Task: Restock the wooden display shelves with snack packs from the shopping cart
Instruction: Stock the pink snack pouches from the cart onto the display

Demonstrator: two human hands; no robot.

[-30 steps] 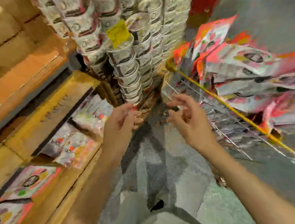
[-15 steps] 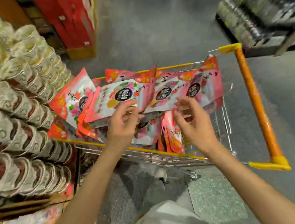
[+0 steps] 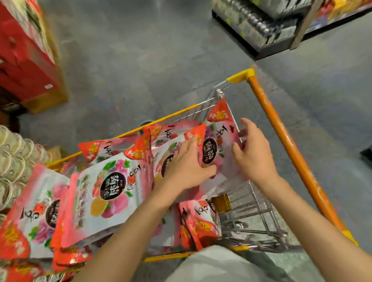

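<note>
Grey concrete floor (image 3: 150, 54), mottled and scuffed, fills most of the view; store aisle. Wire shopping cart (image 3: 254, 213) sits on it in the middle, yellow rim, orange push handle (image 3: 294, 154) running along its right side with yellow end caps. Cart is heaped with snack packs (image 3: 108, 188), red-and-white pouches with fruit print and a dark round logo, some lying flat, some standing on edge; the pile spills over the cart's left rim. Right end of the cart shows bare wire. Left hand (image 3: 187, 167) lies palm-down on a pack near the top of the pile, fingers spread flat, thumb tucked against the edge of the neighbouring pack; pressing rather than closed around anything. Right hand (image 3: 252, 150) is open, fingers loosely curled, touching the right edge of an upright pack (image 3: 217, 147) at the cart's far right end; cannot tell if it truly grips it. Both forearms bare, reaching in from the bottom. Left edge: stacked cup containers (image 3: 0, 161) with pale lids, blurred. Upper left: red cartons (image 3: 10, 50) stacked on the floor. Upper right: low dark shelf unit (image 3: 260, 22) with packed goods, blurred, well apart from the cart. Dark object at right edge, unclear. Light grey garment at bottom centre.
</note>
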